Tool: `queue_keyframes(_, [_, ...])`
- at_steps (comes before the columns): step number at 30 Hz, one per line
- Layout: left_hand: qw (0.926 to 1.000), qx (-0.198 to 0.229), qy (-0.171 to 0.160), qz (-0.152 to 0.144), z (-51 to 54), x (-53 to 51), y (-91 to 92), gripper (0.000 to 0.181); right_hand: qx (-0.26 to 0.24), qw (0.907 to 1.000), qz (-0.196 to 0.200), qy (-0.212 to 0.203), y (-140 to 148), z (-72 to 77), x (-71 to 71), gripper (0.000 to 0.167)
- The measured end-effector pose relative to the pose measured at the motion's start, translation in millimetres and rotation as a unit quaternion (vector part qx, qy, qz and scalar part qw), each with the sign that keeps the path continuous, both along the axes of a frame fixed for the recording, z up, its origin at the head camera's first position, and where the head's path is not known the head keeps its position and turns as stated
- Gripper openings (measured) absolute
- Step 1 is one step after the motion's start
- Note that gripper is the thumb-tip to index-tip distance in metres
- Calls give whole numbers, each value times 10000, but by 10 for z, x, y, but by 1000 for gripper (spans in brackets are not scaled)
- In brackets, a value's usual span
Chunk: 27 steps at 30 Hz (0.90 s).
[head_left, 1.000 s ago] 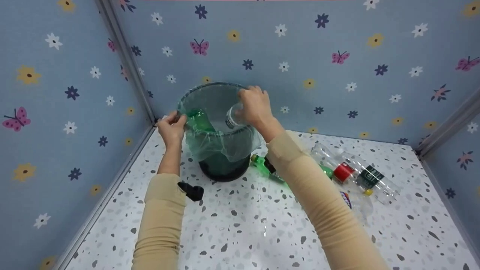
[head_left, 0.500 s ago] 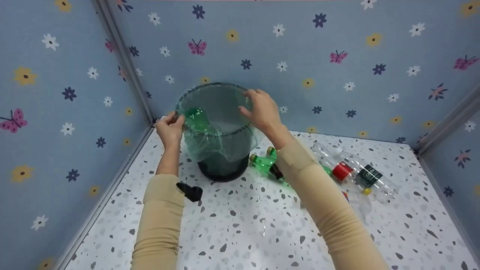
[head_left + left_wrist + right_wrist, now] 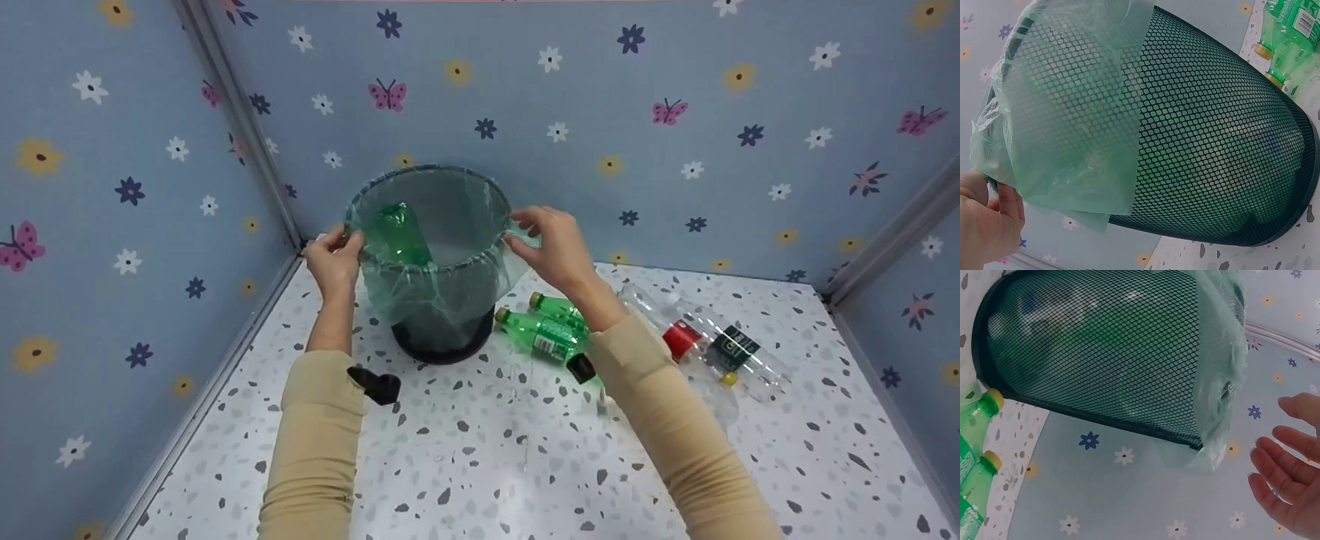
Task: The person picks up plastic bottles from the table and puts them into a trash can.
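A black mesh trash bin (image 3: 442,341) stands upright, lined with a thin green plastic bag (image 3: 409,296) folded over its rim. Inside leans a green plastic bottle (image 3: 403,234); through the mesh more contents show, too blurred to name. My left hand (image 3: 334,262) pinches the rim and bag at the left side, thumb against fingers, as the left wrist view also shows. At the right of the rim is my right hand (image 3: 559,251), holding nothing. Its fingers (image 3: 1280,467) are spread and loosely bent, a short gap from the bag in the right wrist view.
Two green bottles (image 3: 540,334) with yellow caps lie right of the bin. Farther right lie clear plastic bottles (image 3: 739,349), one with a red label (image 3: 681,340). Flower-patterned walls (image 3: 570,90) enclose the speckled tabletop (image 3: 465,480) behind and at the sides.
My right hand has let go of a clear bottle inside the bin and drawn back rightward out past the rim. The left hand keeps its pinch on the rim.
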<state>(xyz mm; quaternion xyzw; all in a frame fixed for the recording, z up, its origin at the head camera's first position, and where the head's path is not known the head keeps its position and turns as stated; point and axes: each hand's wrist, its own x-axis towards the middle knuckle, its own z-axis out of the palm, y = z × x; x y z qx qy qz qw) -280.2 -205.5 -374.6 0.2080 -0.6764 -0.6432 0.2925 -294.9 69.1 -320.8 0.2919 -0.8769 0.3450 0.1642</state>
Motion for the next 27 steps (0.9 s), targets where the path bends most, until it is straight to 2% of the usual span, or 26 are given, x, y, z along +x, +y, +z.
queue_keyframes(7, [10000,-9,16,36,-25,-30,-13,35,79,9991,348,214,254,-192,92,25])
queue_keyframes(12, [10000,42,-52,14,-19,-27,-4,38,272,9983,418,302,461,-348,164,25])
queue_keyframes(21, [10000,63,-48,-10,-14,-20,-14,39,942,9952,216,-127,832,-663,309,31])
queue_keyframes(27, [9998,156,-77,-67,-20,-28,-16,39,1262,9915,188,-239,1069,-847,400,34])
